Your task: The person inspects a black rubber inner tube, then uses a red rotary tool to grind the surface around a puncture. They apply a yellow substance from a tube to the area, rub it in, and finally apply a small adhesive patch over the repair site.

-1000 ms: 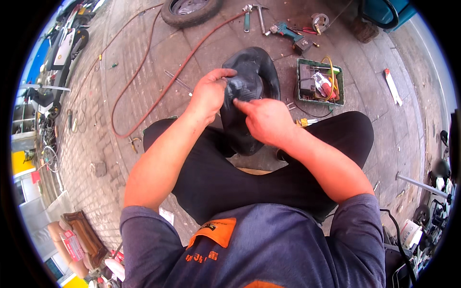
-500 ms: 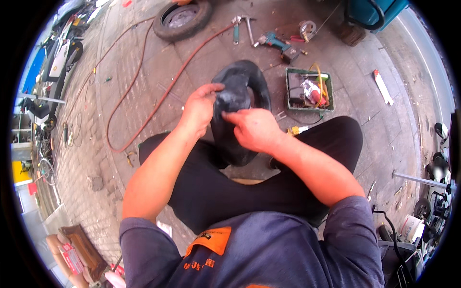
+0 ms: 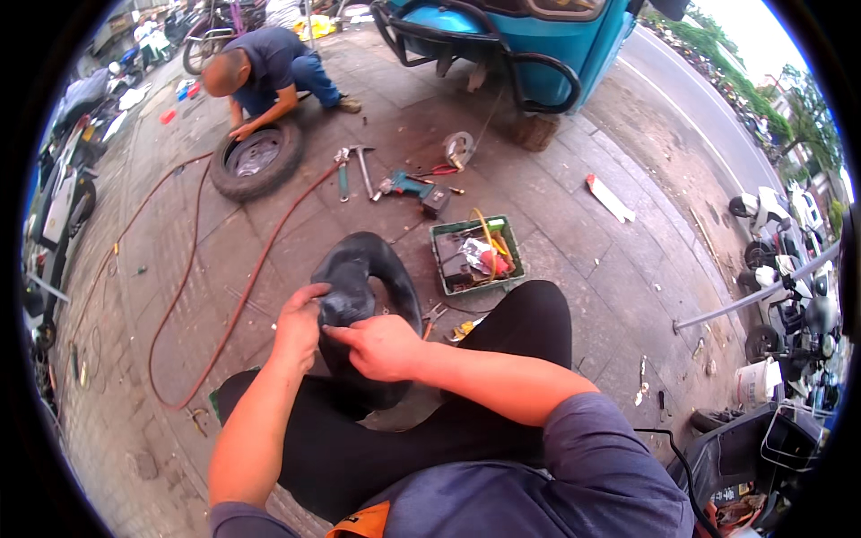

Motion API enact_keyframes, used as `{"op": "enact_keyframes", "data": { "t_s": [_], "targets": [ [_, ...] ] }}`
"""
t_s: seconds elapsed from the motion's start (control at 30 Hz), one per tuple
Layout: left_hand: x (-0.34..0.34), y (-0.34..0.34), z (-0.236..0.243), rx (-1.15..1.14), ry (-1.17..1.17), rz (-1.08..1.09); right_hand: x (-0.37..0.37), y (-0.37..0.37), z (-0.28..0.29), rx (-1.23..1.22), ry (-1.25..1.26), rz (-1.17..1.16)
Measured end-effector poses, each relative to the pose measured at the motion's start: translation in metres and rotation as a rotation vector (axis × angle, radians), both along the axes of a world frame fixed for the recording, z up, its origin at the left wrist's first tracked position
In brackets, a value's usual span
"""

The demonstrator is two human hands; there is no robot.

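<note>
A black rubber inner tube (image 3: 357, 260), partly inflated, stands between my knees in the head view. My left hand (image 3: 298, 327) grips its left edge, thumb on the near face and the other fingers partly hidden. On the tube's middle, just right of that hand, is a smeared, shiny area (image 3: 348, 305). My right hand (image 3: 384, 347) lies against the tube below this area. Its forefinger points left and touches the rubber, while the other fingers are curled under. Whether they hold anything is hidden.
A green crate of tools (image 3: 475, 285) stands right of the tube. Beyond lie a hammer (image 3: 361, 170), a cordless tool (image 3: 413, 190) and a red hose (image 3: 260, 269). Another person (image 3: 269, 76) crouches over a tyre (image 3: 280, 170) at far left. A blue vehicle (image 3: 587, 45) stands behind.
The view has tilted up, bringing the crouching person and more of the blue vehicle into sight. My hands keep nearly the same places on the inner tube.
</note>
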State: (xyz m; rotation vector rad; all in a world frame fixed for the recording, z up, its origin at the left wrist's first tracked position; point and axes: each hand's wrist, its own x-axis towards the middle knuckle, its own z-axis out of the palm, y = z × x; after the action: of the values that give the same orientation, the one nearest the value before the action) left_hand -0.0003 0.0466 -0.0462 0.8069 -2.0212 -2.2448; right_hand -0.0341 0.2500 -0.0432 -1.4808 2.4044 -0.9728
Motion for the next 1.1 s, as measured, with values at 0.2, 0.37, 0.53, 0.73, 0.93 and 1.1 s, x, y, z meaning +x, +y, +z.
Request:
{"op": "enact_keyframes", "data": {
  "t_s": [0.2,0.37,0.53,0.73,0.93,1.1],
  "targets": [
    [0.004,0.003,-0.015,-0.325,0.042,-0.039,-0.003,-0.004,0.01,0.145,0.009,-0.038],
    [-0.002,0.007,-0.009,-0.166,-0.012,-0.069,-0.006,-0.006,0.007,0.112,0.085,-0.119],
    [0.007,0.003,-0.011,-0.305,-0.012,-0.111,0.001,-0.011,0.014,0.106,0.113,-0.078],
    [0.005,0.006,0.0,-0.274,-0.032,-0.111,-0.004,-0.007,0.018,0.104,0.088,-0.093],
    [0.0,0.006,0.003,-0.063,-0.014,-0.03,-0.006,0.001,0.018,0.134,0.064,0.061],
    [0.0,0.006,-0.003,-0.097,-0.012,-0.008,-0.012,0.003,0.007,0.142,0.163,-0.085]
  ]
}}
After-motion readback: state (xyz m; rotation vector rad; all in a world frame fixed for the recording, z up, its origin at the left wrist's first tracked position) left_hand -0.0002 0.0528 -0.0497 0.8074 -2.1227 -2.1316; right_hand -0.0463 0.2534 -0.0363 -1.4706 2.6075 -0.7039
